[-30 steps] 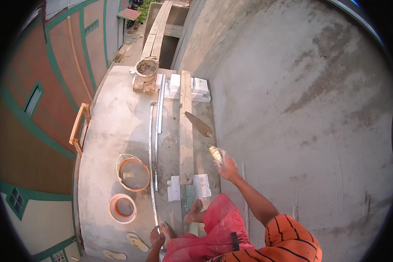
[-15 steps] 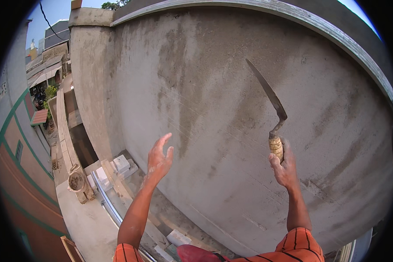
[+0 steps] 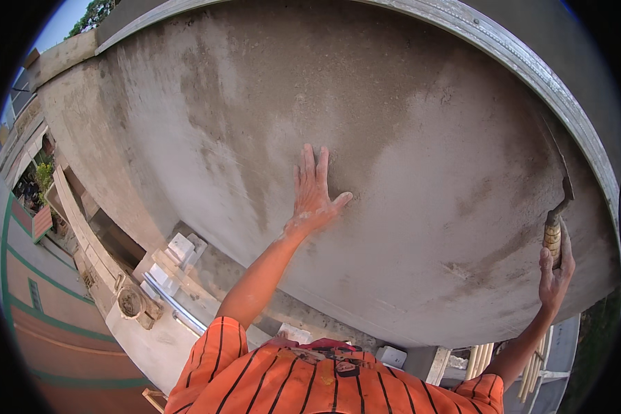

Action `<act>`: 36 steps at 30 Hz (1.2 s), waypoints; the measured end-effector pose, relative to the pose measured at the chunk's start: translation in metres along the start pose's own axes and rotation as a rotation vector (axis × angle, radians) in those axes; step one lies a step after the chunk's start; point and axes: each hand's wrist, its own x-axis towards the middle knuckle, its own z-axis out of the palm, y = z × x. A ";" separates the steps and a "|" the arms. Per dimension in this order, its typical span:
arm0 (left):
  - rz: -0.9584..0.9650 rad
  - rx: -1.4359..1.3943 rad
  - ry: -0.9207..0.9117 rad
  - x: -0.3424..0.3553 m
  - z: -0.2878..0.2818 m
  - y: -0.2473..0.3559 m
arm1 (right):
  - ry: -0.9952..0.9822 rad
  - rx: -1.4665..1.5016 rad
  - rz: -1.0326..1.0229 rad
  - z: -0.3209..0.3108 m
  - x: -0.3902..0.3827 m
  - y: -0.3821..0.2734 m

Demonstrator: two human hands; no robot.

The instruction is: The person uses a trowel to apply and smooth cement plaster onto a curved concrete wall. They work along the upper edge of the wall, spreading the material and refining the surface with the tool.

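Observation:
My right hand grips the ribbed, light-coloured handle of a trowel at the far right. Its blade points up and shows almost edge-on, close to the grey plastered wall; whether it touches cannot be made out. Dust-whitened, my left hand is open in front of the wall's middle, thumb apart and fingers stretched upward. It looks to be at or near the surface and holds nothing. Darker, damp-looking patches run across the plaster.
A long pale metal strip runs along the wall's top and right edge. Below left are a mortar-crusted bucket, white blocks, a metal bar and wooden planks. A building with green bands stands at left.
The right hand has carried the trowel to the right, toward the wall's edge strip. My left hand has moved right and up, its fingers now spread. The view has shifted and tilted too.

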 end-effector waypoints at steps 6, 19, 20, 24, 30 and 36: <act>0.117 0.117 0.023 0.011 0.017 -0.036 | 0.043 0.007 -0.036 0.030 0.035 -0.034; 0.147 0.067 0.129 0.007 0.028 -0.040 | 0.084 0.013 -0.140 0.079 0.060 -0.094; 0.131 0.077 0.138 0.005 0.029 -0.038 | 0.066 0.011 -0.147 0.086 0.068 -0.107; 0.076 0.102 0.050 0.000 0.002 -0.032 | 0.055 0.048 -0.111 0.072 0.055 -0.088; -0.043 -0.046 0.030 -0.005 -0.002 -0.002 | 0.137 0.151 -0.055 0.079 0.038 -0.078; -0.128 -0.159 0.086 -0.021 0.008 0.008 | 0.145 0.131 -0.159 0.067 0.022 -0.058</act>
